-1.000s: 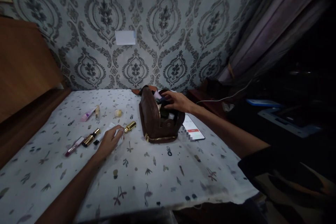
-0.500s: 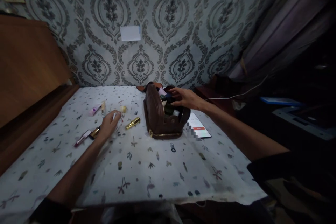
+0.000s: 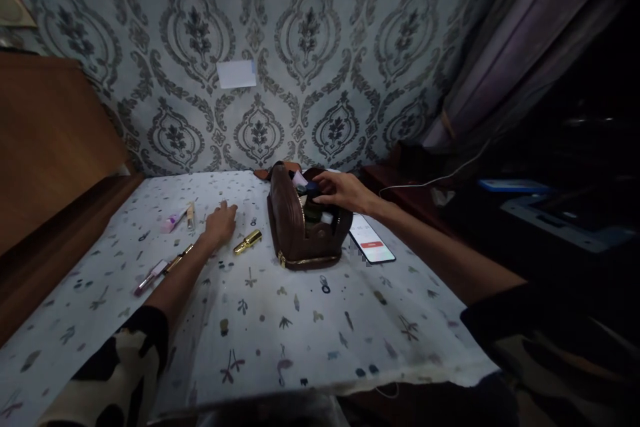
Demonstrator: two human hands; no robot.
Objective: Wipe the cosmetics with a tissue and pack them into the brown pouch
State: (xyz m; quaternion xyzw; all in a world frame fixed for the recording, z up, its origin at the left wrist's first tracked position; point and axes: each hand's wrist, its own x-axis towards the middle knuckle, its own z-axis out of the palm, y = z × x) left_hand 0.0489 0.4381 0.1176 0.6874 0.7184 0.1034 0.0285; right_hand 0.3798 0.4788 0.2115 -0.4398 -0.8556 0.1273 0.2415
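Observation:
My left hand (image 3: 221, 223) rests low over the tablecloth, fingers curled down; whatever lies beneath them is hidden. Just right of it lies a gold lipstick tube (image 3: 247, 241). At the opening of an unzipped brown toiletry bag (image 3: 287, 213), my right hand (image 3: 343, 192) has its thumb and fingers closed about a dark blue round-topped item (image 3: 313, 188). Inside the bag, a pale lilac item (image 3: 299, 179) and a small white item (image 3: 327, 218) show among darker things. The lower part of the bag's contents is hidden.
Left of my left hand lie a pink-and-purple tube (image 3: 173, 221), a slim beige tube (image 3: 191, 216) and a lip gloss tube (image 3: 150, 278). A lit phone (image 3: 373, 242) lies right of the bag. A wooden cabinet (image 3: 55, 140) borders the left side; a white cable (image 3: 440, 181) runs at right.
My left hand has moved over the small yellow container, which no longer shows. The right hand's fingers have closed in on the dark blue item in the bag. The view has shifted slightly.

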